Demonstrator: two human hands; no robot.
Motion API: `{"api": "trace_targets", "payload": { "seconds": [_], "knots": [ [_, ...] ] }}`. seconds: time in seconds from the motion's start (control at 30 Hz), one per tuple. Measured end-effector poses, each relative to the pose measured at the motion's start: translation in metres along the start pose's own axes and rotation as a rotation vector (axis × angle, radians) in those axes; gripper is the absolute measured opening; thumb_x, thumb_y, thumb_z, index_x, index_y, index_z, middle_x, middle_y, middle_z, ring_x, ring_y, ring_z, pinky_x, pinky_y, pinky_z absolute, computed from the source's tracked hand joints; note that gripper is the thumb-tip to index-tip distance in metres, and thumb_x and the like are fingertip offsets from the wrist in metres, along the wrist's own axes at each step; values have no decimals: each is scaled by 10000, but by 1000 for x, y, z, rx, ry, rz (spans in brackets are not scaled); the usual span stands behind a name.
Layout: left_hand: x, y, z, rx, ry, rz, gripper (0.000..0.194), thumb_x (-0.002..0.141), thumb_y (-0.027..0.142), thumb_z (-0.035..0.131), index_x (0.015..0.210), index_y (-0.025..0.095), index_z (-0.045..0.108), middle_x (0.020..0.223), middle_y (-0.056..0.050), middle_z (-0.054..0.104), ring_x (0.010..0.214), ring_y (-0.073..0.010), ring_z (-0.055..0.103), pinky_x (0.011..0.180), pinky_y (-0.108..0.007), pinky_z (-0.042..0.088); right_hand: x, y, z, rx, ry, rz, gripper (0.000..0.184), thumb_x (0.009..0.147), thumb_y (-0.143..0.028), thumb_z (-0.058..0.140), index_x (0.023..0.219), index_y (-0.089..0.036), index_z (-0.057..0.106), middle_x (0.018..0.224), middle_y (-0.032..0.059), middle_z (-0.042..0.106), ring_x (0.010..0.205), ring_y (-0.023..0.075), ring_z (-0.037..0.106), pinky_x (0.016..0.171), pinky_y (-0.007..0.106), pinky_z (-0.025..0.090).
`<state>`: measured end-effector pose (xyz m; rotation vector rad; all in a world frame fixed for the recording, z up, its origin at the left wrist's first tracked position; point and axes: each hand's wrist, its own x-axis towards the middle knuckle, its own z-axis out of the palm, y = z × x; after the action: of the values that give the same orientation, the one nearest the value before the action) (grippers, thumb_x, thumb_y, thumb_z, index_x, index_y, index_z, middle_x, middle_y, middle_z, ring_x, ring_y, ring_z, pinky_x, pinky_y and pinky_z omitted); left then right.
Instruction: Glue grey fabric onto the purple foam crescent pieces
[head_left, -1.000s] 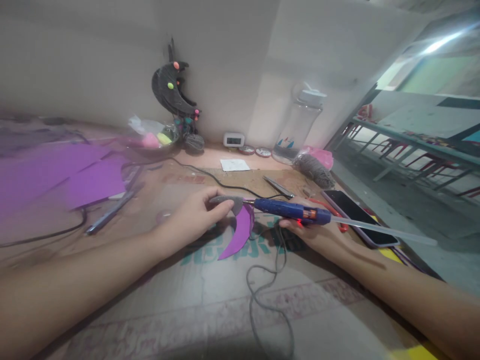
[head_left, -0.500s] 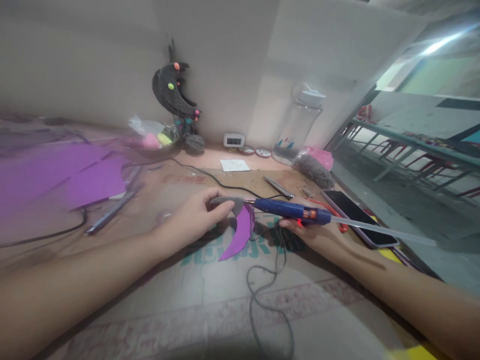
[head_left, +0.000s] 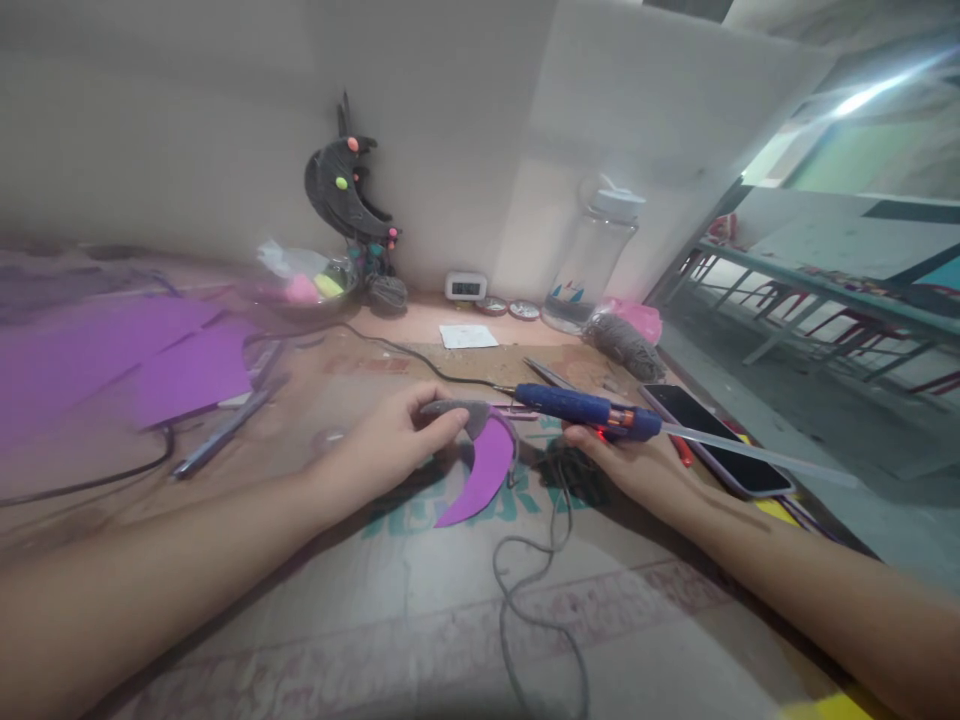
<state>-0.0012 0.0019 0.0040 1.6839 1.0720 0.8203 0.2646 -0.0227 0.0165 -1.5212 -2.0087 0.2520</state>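
My left hand [head_left: 409, 435] pinches the grey, yarn-wrapped end of a purple crescent [head_left: 484, 470] between thumb and fingers. The crescent's bare purple part curves down toward me to a point. In my right hand [head_left: 611, 450] is a blue glue gun [head_left: 577, 405], gripped with a small red light glowing on it. A translucent glue stick [head_left: 750, 455] sticks out of its back end. The metal nozzle points left, a little above and apart from the crescent. Grey yarn [head_left: 510, 590] trails from beside the crescent in loops over the board.
Scissors [head_left: 547, 372] lie behind the glue gun, and a phone [head_left: 716, 440] is at the right. A water bottle [head_left: 592, 260], a small clock [head_left: 466, 287] and a grey yarn bundle [head_left: 622, 345] stand farther back. Purple sheets [head_left: 191, 370] and a pen [head_left: 221, 435] lie left. A dark crescent ornament [head_left: 337, 190] hangs on the wall.
The glue gun's nozzle has lifted off the edge of the crescent and moved slightly up and right. My left hand keeps its hold, and more of the purple face shows.
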Motion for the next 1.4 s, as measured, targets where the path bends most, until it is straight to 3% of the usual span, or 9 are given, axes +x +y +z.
{"api": "trace_targets", "payload": {
  "seconds": [0.17,0.37,0.5,0.63,0.8,1.03,1.23,1.3,1.4],
  "knots": [
    [0,-2,0,13,-5,-1,261,862,463,518,830,207,556,685,13,655,573,-143,569,512,-233,382,13,0,-13,163,44,18,321,911,-461,481,833,-204,658,873,49,685,841,217,644,772,332,513],
    [3,-5,2,-4,-11,34,233,864,435,518,806,212,549,652,25,623,589,-146,569,549,-244,402,51,-14,-17,144,56,-64,277,752,-324,691,990,-203,618,912,31,681,838,216,642,770,336,514],
    [3,-6,2,-39,-42,33,230,867,431,518,814,209,545,659,20,621,591,-144,562,560,-247,406,109,-5,-1,58,8,-19,222,798,-312,648,978,-184,672,972,55,708,951,247,633,882,360,475],
    [4,-7,1,-12,-27,69,231,868,423,520,799,206,560,651,21,609,601,-145,561,566,-248,407,163,18,24,53,-31,90,248,821,-291,648,994,-118,679,976,104,714,932,235,640,860,331,470],
    [4,-7,1,-24,-58,66,233,878,420,498,819,205,566,661,13,615,603,-148,559,554,-246,400,183,35,48,66,-147,130,217,840,-293,632,932,-102,680,831,95,728,704,180,642,671,270,488],
    [4,-4,2,-57,-64,31,226,864,419,512,820,203,564,658,17,609,593,-148,550,545,-239,389,174,41,38,19,-83,114,301,826,-322,646,1033,-104,668,999,123,718,852,203,651,779,287,473],
    [6,-8,3,-73,-38,43,243,847,436,534,833,197,574,645,19,615,601,-158,563,573,-249,414,110,13,16,16,126,69,340,907,-373,498,1108,-135,636,1079,114,688,941,210,628,832,320,464],
    [6,-8,3,-71,-40,45,237,849,431,533,819,198,566,641,22,610,596,-155,559,568,-247,412,79,-4,15,103,68,8,330,895,-394,524,1117,-173,630,1112,83,674,956,204,623,824,321,475],
    [4,-5,2,-49,-38,66,227,858,414,528,815,195,565,669,16,623,622,-153,566,581,-245,417,39,-24,19,293,-188,6,419,866,-403,569,1229,-193,559,1087,73,666,838,180,638,711,306,505]
  ]
}}
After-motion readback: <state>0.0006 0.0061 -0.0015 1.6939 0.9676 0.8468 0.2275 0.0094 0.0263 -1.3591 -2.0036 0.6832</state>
